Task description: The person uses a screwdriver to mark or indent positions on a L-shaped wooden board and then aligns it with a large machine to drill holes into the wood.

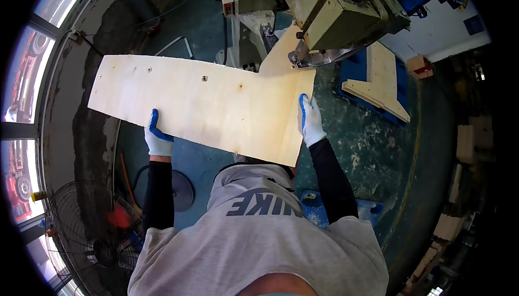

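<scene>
— Both gloved hands clamp the plywood panel (205, 104): left hand (157, 136) pinches its lower edge at centre-left, right hand (311, 122) grips the right edge.

— Why so far apart?

— Likely to keep the long, thin sheet level; it spans the middle of the frame, one corner under the boxy green metal machine head (340, 17) at upper centre.

— Surface?

— Pale, smooth wood, few knots. More cut pieces (378, 82) lie right, on a blue base.

A large L-shaped plywood panel (205, 101) is gripped at its near edge by the gloved left hand (157, 138) and at its right edge by the gloved right hand (311, 123); its far corner lies under the green machine head (346, 17), with stacked plywood pieces (378, 82) lying to the right
</scene>
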{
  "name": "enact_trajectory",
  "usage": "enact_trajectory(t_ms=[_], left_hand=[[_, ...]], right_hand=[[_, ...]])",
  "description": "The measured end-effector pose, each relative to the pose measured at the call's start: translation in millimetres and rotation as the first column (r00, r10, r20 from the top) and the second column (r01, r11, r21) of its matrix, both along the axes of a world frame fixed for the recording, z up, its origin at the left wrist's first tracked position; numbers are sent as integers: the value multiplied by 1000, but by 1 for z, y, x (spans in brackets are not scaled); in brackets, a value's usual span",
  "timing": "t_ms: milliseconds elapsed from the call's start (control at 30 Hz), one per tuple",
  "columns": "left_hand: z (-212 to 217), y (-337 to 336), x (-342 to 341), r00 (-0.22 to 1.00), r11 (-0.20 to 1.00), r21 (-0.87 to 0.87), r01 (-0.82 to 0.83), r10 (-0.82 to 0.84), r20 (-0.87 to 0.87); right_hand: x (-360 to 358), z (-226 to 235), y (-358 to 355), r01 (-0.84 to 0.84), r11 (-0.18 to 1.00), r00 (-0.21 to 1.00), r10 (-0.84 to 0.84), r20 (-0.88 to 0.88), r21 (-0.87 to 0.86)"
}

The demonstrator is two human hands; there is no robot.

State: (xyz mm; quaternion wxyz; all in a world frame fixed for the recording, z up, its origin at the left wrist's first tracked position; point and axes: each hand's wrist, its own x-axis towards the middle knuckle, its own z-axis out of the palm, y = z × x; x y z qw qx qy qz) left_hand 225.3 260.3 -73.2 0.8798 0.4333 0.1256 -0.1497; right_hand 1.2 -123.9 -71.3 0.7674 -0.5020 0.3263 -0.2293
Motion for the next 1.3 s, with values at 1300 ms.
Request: enact_trajectory(t_ms=[1300], left_hand=[[98, 94, -1, 978, 973, 186, 135, -162, 135]], right_hand=[[41, 39, 80, 17, 959, 956, -98, 276, 283]])
